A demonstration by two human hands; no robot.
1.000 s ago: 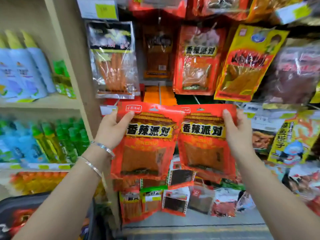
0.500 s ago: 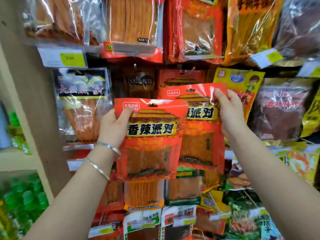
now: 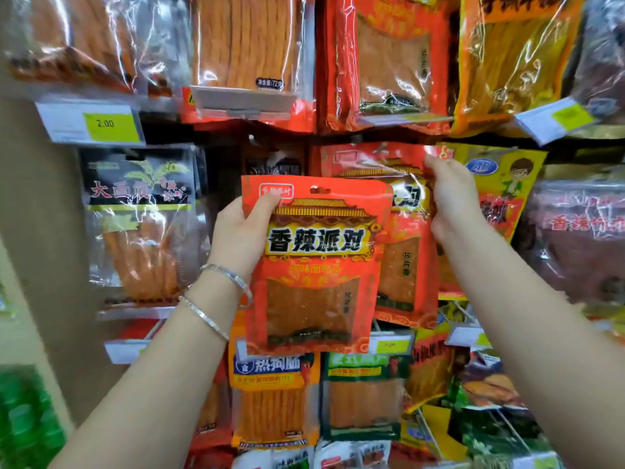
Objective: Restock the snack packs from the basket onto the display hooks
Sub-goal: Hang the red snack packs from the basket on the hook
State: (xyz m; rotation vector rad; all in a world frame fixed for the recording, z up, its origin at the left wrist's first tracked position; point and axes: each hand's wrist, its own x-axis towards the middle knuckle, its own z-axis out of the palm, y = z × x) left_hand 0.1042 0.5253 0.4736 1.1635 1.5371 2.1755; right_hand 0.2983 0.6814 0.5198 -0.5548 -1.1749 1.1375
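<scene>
Red glossy film covers both snack packs in play. The left hand [image 3: 240,238] grips the front pack [image 3: 314,265] at centre frame by its upper-left corner, thumb across the face and fingers behind, so the pouch hangs flat and upright with its hang hole clear at the top edge. The right hand [image 3: 453,201] pinches the matching rear pack [image 3: 406,272] by its top right corner, higher and just right of centre. Its header sits close under the dark rail [image 3: 372,138] across the upper middle of the frame. That looks like the pack meant for a hook next, though the hook itself is hidden. Holding the front pack lower and overlapping the rear one seems meant to keep it ready while the slot stays reachable. Each pouch has a yellow banner with bold black characters under a drawn roof, and a clear window below showing a flat brown-orange sheet. The rear pack's top is crinkled and throws glare. A yellow pack [image 3: 500,184] hangs just beside the right hand, a black-topped pack [image 3: 138,214] hangs at the left, and a price tag [image 3: 101,125] reading 2.00 sits upper left. The basket is out of view.
</scene>
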